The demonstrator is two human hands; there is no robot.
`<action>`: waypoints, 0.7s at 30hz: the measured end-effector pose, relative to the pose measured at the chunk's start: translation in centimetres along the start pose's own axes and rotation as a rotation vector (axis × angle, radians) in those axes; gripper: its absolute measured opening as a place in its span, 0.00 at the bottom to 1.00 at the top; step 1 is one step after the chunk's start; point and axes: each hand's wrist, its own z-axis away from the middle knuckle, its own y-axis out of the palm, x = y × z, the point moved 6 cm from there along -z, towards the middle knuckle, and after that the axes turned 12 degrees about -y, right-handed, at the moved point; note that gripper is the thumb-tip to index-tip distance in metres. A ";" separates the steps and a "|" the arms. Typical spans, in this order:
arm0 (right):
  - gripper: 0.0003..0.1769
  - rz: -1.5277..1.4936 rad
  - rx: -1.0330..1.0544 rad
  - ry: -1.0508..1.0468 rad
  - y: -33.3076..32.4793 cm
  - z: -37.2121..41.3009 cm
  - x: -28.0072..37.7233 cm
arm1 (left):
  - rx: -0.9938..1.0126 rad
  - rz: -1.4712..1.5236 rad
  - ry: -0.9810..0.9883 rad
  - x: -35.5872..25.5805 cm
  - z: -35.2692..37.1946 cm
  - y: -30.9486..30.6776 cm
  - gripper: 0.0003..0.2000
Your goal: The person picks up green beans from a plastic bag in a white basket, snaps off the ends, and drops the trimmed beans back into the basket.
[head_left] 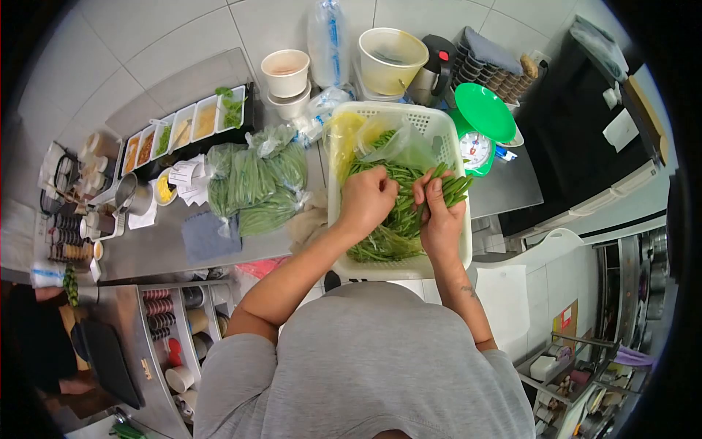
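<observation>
A steel tabletop [515, 192] runs along the wall, and in front of the person sits a white perforated basket [441, 139], heaped with loose green beans [398, 227]. Left of the basket lie clear bags of green beans [252, 175], packed full; at its right stands a green dial scale [484, 112]. A yellow plastic bag [344, 139] hangs inside the basket's far left corner.

Over the heap, the right hand [442, 219] is closed round a bunch of green beans [458, 189], thumb laid across them, ends fanning out to the right. The left hand [368, 199] is curled, knuckles up, above the beans; I can't tell whether its fingertips pinch any.

To me, the step in hand looks like gathering beans into a bunch. The next move calls for a steady right grip while the left picks and lines up more stems.
</observation>
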 end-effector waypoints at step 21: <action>0.10 -0.150 -0.194 -0.006 -2.7 -2.2 -1.7 | 0.312 0.036 0.150 -1.5 2.9 1.7 0.08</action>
